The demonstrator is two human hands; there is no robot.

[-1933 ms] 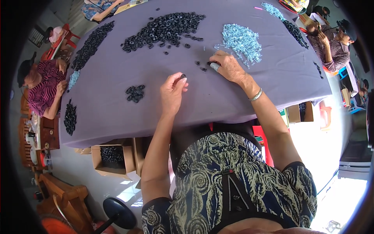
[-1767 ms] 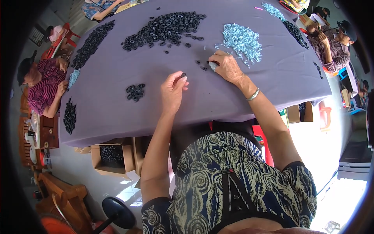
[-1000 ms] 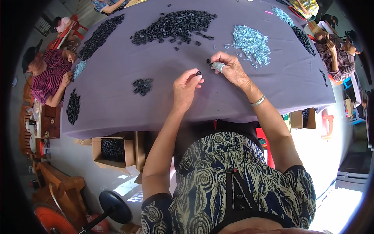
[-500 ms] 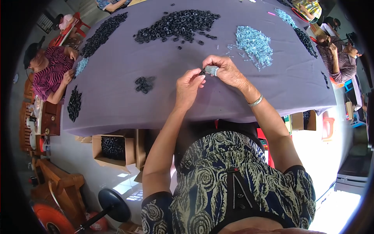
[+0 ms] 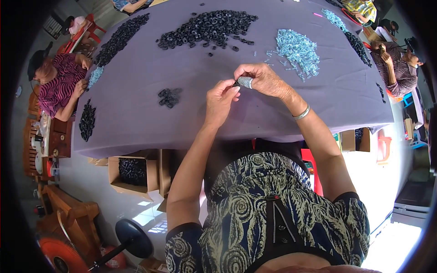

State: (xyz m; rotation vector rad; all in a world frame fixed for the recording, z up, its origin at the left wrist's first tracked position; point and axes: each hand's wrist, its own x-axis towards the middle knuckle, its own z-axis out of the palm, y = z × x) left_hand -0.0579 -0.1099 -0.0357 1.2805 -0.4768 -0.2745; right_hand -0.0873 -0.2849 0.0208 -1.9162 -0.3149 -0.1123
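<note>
My left hand [image 5: 220, 101] pinches a small black plastic part [image 5: 236, 83] between thumb and fingertips. Against the same part my right hand [image 5: 266, 83] is closed, thumb and forefinger meeting at it; a grey wrap [image 5: 245, 82] covers one of its fingers. Whether a spring sits between the fingertips is hidden. Left of my hands lies a small heap of black parts [image 5: 169, 98]. Farther off spreads a large pile of black ring-shaped pieces [image 5: 209, 28], and to its right a pile of small shiny springs [image 5: 297, 51].
A grey-purple cloth covers the table [image 5: 136, 123]. People work along its left side [image 5: 59, 84] and right side [image 5: 393, 68], beside piles of their own. Below the near edge stands a cardboard box [image 5: 133, 175] of black parts. A fan [image 5: 61, 257] is at lower left.
My right hand has shifted slightly up and left, its fingers turning a little at the black part. The left hand stays nearly still.
</note>
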